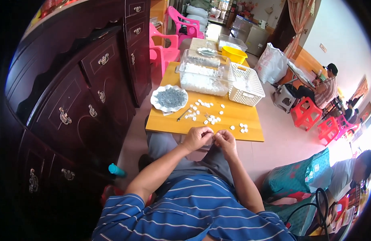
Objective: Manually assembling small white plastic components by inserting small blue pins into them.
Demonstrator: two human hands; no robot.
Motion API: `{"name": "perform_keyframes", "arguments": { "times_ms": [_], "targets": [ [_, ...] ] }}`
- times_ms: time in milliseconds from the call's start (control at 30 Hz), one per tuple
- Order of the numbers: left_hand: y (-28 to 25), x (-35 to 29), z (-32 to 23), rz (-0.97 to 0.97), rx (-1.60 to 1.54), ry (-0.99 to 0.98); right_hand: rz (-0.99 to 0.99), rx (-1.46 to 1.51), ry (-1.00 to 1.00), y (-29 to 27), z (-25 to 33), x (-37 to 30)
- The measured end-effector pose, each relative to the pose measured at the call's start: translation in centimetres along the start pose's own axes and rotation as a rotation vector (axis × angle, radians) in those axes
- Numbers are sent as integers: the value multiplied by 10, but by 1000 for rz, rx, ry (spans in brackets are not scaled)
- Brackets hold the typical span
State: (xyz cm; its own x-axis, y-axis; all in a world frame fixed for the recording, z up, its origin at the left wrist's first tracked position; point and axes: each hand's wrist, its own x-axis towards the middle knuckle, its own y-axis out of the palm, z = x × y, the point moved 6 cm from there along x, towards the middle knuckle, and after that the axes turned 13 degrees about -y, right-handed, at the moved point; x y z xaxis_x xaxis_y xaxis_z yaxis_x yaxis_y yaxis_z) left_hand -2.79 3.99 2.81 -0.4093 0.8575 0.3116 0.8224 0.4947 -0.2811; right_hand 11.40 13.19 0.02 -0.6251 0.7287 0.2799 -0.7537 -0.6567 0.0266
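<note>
bin (pixel 205 86) of white pieces (pixel 199 72), grey-heaped plate (pixel 155 100)

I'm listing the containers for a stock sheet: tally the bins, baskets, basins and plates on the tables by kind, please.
Clear plastic bins: 2 (near bin, far bin)
White perforated basket: 1
Yellow basin: 1
White plates: 2 (near scalloped plate, far plate)
Total: 6
</note>
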Motion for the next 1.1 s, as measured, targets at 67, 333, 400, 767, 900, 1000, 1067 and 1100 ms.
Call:
{"name": "perform_keyframes", "arguments": {
  "times_ms": [67, 333, 400, 767, 900, 1000, 1067, 1100],
  "targets": [
    [2, 2, 8, -50, -38, -15, -57, 146, 17, 8, -3, -2],
    [12, -3, 8, -132, -107, -73, -88, 249, 59, 18, -20, -16],
    [14, -4, 5, -145, -182, -52, -107, 266, 47, 16, -21, -18],
    [12, -7, -7, -157, -55, 34, -182, 238, 20, 15, -13, -17],
    [6, -4, -11, -143, -67, 30, -184, 253, -38, 15, -3, -15],
    [-4, 0, -15, -130, -17, 55, -162, 240, -49, 11, 5, -12],
    [-5, 1, -17, -119, 27, 83, -123, 233, -50, 11, 11, -11],
    [-6, 1, -15, -116, 28, 82, -126, 234, -49, 11, 9, -10]
  ]
}}
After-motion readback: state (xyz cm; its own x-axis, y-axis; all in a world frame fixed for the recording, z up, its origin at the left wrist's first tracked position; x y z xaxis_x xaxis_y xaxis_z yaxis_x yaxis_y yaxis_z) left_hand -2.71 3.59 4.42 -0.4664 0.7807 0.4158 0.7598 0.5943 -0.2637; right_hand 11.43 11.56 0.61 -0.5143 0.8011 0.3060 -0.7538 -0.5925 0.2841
